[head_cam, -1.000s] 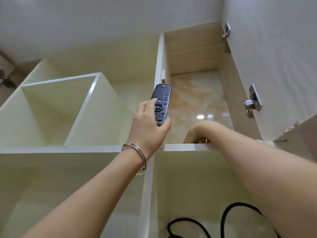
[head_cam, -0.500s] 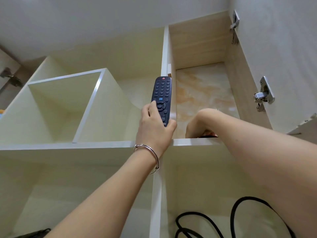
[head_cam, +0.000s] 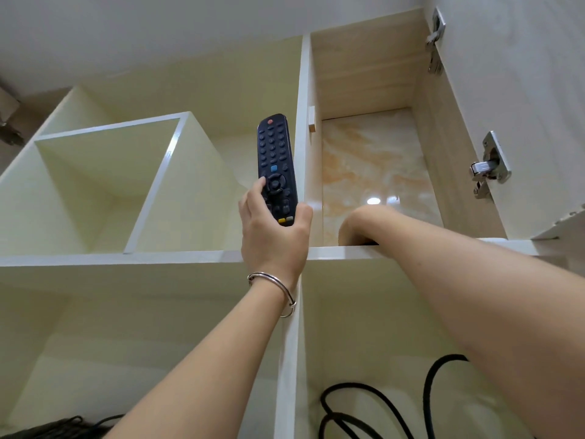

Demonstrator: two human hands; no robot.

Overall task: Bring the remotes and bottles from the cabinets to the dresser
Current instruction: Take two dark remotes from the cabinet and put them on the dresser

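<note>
A dark blue, slim plastic remote with rows of buttons (head_cam: 277, 167) is clasped upright by the left hand (head_cam: 274, 236), clear of the cream shelf edge (head_cam: 133, 258). The right hand (head_cam: 356, 224) is reached over the ledge into the wood-lined compartment (head_cam: 367, 77), presumably for another item; its grip is hidden and cannot be told.

A home: built-in cream cabinet (head_cam: 110, 258) compartments, a hinged door (head_cam: 522, 106), and marble-patterned wall tile (head_cam: 373, 160).

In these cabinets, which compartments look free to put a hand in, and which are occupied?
The upper left cubby, bordered by the white divider and shelf edge, looks bare. The upper right compartment holds the right hand. Black cables crowd the lower right one. The left hand holds the remote.
</note>
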